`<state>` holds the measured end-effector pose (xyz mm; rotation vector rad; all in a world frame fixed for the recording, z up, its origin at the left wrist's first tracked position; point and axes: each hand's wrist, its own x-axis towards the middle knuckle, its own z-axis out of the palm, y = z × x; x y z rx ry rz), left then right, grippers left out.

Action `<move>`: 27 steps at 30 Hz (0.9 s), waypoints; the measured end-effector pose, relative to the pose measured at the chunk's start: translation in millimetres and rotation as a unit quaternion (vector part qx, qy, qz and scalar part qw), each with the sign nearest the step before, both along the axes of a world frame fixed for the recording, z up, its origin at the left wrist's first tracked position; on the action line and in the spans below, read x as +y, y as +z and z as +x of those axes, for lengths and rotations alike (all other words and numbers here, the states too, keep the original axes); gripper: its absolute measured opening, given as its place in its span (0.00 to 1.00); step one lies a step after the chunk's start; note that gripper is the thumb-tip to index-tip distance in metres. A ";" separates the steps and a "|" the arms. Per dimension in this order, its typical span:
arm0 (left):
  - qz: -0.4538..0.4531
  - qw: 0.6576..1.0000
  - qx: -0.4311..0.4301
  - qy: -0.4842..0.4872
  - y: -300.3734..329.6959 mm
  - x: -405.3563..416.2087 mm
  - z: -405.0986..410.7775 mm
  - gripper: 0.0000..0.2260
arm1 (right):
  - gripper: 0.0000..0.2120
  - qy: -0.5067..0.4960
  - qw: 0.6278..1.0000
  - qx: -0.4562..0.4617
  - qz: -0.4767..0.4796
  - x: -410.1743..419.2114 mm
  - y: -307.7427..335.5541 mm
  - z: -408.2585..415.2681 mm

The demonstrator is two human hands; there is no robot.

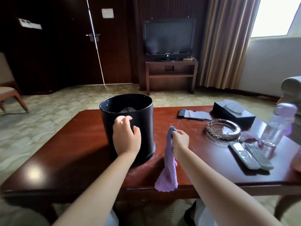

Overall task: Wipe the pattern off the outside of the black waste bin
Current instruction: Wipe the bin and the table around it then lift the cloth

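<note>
The black waste bin [143, 118] stands upright on the red-brown wooden table [68, 144], left of centre, with something grey inside it. My left hand [126, 136] is in front of the bin's near wall, fingers loosely curved; whether they touch the wall I cannot tell. No pattern shows on the visible part of the bin. My right hand [180, 140] is just right of the bin and grips the top of a purple cloth [169, 170], which hangs down onto the table's front edge.
A glass ashtray [223, 129], two remote controls [250, 156], a purple-capped water bottle [278, 123], a black tissue box [234, 112] and a notepad [193, 115] fill the table's right half. A TV on its stand [171, 69] is behind, a chair [9, 93] far left.
</note>
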<state>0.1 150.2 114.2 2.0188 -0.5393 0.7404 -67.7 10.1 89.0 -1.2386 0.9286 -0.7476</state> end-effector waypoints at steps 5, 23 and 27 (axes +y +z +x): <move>0.092 0.976 0.118 -0.156 -2.8 -5.9 -23.1 0.10 | 0.07 0.033 0.988 0.020 -0.148 2.4 26.0 -16.5; 0.063 0.937 0.213 -0.269 31.7 -37.2 -24.4 0.06 | 0.06 0.072 0.976 -0.016 -0.206 -25.3 65.0 -24.2; 0.071 0.932 0.187 -0.303 29.6 -41.0 -30.2 0.09 | 0.08 0.066 0.974 -0.032 -0.212 -25.7 61.0 -21.6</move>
